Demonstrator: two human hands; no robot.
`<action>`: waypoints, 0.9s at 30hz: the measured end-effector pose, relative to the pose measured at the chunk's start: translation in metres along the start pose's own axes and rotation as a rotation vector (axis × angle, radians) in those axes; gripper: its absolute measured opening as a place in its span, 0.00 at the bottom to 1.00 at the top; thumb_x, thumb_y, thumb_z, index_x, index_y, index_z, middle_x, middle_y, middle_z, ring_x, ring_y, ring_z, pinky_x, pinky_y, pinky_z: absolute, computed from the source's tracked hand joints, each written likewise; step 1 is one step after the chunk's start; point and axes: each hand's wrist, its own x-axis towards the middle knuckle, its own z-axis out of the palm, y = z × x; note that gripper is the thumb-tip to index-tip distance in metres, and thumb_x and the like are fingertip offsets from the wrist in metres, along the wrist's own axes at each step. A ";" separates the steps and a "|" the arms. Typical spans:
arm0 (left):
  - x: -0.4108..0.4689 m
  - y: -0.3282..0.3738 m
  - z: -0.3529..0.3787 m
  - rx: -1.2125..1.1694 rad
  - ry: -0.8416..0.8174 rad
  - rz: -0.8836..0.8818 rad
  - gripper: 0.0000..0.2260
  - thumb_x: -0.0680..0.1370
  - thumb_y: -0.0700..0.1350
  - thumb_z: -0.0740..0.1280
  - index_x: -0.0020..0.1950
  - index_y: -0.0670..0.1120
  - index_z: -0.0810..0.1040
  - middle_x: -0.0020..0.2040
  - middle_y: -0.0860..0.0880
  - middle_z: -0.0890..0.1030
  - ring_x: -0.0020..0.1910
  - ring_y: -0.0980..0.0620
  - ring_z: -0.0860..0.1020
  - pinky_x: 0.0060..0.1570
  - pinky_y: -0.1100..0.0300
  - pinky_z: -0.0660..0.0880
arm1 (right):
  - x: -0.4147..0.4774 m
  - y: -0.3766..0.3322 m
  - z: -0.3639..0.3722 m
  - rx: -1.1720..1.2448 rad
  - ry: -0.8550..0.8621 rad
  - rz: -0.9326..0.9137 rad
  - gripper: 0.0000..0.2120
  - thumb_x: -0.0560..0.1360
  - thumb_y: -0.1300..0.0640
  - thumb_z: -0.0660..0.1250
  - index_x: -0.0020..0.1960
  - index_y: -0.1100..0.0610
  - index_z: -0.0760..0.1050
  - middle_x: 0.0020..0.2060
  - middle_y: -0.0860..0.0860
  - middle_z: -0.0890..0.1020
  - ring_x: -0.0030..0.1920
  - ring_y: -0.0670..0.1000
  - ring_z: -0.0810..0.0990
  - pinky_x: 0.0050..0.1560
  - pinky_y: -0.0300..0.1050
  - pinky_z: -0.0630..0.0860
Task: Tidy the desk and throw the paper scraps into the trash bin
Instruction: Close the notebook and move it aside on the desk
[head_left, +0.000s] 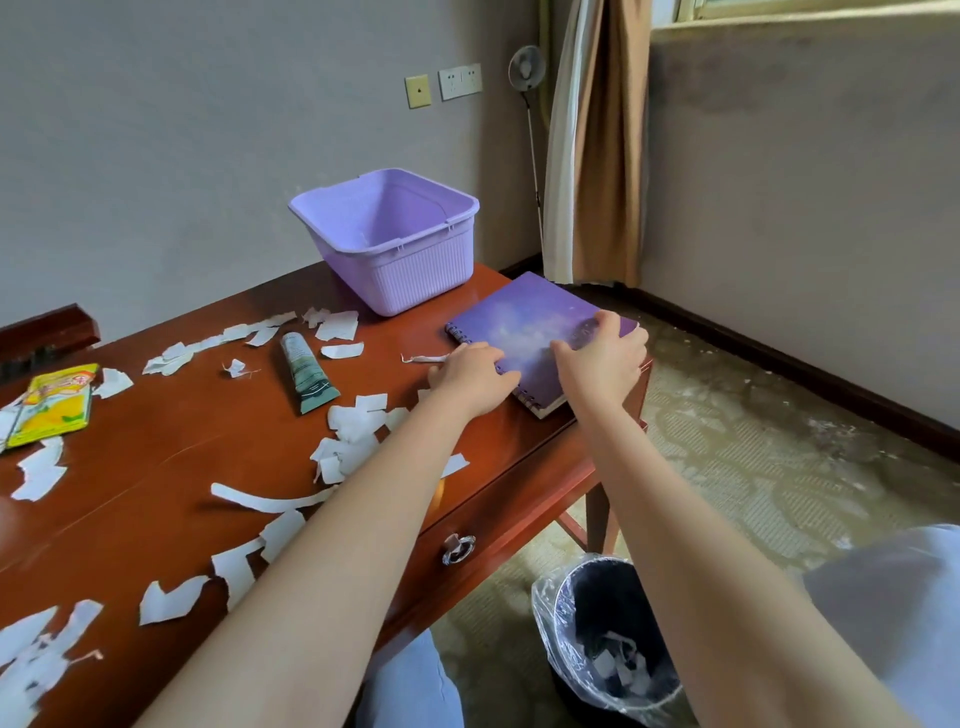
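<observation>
A purple spiral notebook lies closed at the desk's far right corner. My left hand rests on its spiral edge, fingers curled over the binding. My right hand lies on the cover, fingers bent over its right part. Several white paper scraps are scattered over the red-brown desk. A black trash bin with a clear liner stands on the floor below the desk's right end, with a few scraps inside.
A lilac plastic basket stands at the desk's far edge, behind the notebook. A green tube lies mid-desk, and a yellow packet lies at the left. A drawer with a ring handle faces me.
</observation>
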 end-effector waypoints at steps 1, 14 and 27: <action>0.000 0.000 -0.001 0.020 0.003 -0.008 0.19 0.79 0.54 0.58 0.67 0.48 0.72 0.71 0.49 0.67 0.72 0.49 0.63 0.65 0.51 0.63 | 0.000 -0.001 0.003 -0.077 0.004 -0.012 0.26 0.70 0.48 0.69 0.65 0.53 0.69 0.64 0.58 0.66 0.65 0.60 0.66 0.64 0.54 0.64; 0.013 -0.019 -0.013 0.119 -0.066 -0.122 0.21 0.81 0.53 0.54 0.73 0.50 0.63 0.77 0.52 0.58 0.76 0.49 0.52 0.72 0.38 0.49 | 0.002 -0.008 0.031 -0.435 -0.079 -0.174 0.23 0.73 0.38 0.62 0.62 0.49 0.72 0.77 0.57 0.43 0.77 0.60 0.40 0.71 0.68 0.42; 0.007 -0.026 -0.023 -0.062 0.024 -0.105 0.18 0.80 0.49 0.55 0.70 0.46 0.68 0.72 0.48 0.65 0.72 0.48 0.61 0.70 0.45 0.60 | -0.010 -0.020 0.036 -0.510 -0.096 -0.374 0.21 0.78 0.48 0.55 0.65 0.57 0.72 0.66 0.57 0.71 0.73 0.58 0.60 0.71 0.68 0.44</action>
